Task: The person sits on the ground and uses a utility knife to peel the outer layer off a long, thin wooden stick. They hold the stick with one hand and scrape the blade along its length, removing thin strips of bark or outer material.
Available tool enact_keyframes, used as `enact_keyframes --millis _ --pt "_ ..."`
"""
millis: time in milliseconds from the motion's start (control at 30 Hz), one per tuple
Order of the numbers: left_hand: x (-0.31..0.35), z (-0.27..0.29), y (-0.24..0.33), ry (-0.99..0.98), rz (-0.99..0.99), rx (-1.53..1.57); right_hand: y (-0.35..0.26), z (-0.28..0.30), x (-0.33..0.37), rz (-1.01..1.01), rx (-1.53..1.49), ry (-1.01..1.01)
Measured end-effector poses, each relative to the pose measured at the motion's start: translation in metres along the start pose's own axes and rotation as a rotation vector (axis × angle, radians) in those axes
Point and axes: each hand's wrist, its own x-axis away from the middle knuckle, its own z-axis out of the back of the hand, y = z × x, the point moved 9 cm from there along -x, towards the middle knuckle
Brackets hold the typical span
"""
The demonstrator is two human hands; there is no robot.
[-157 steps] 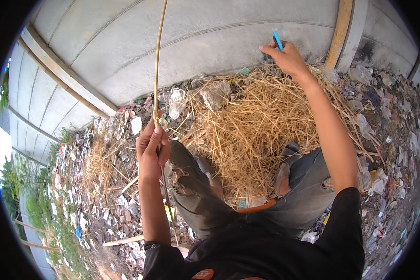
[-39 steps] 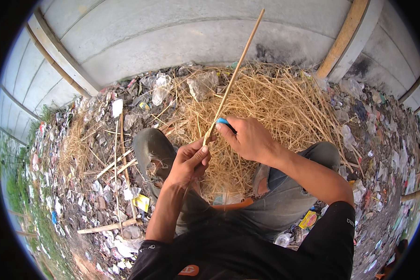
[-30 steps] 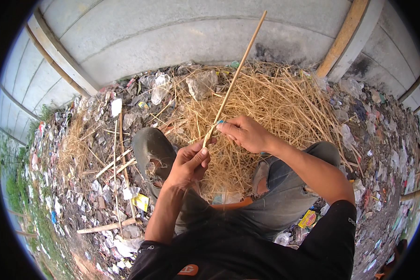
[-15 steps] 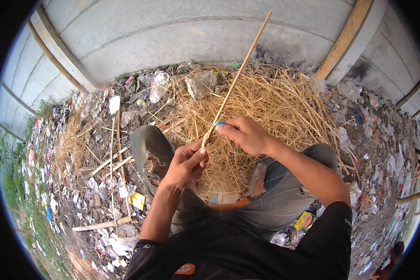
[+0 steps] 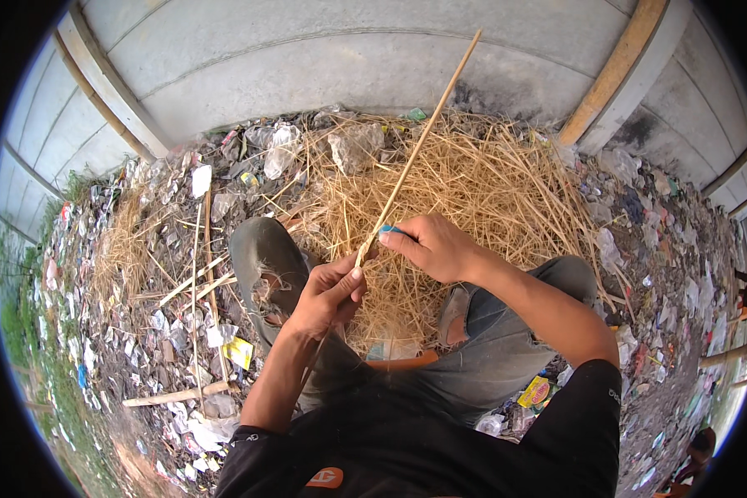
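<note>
A long, thin bamboo stick slants up and away from my lap toward the wall. My left hand is closed round its lower end, thumb lying along it. Just beyond, my right hand grips a small blue tool against the stick; only a bit of blue shows, and any blade is hidden. Pale, roughened wood shows on the stick between the two hands. Beneath them, a heap of straw-coloured shavings spreads between my knees and out toward the wall.
A grey concrete wall with posts closes off the far side. A pale rock sits by the heap. Litter covers the ground on both sides. Thin sticks and a thicker stick lie at left.
The right hand has shifted slightly nearer and turned, so more of the blue tool shows. The stick's far tip has dropped a little. The left hand keeps its hold.
</note>
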Motion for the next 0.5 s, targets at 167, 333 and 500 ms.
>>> enact_keyframes --millis 167,333,500 --pt "-0.004 0.0 0.002 0.002 0.012 0.001 -0.009 -0.001 0.005 0.019 0.033 0.089" --pt "-0.002 -0.006 0.003 -0.028 0.007 0.006 0.018 -0.025 0.0 -0.078 -0.397 -0.086" --pt "-0.006 -0.005 0.007 -0.03 -0.012 0.005 0.003 -0.008 0.003 -0.068 -0.258 -0.006"
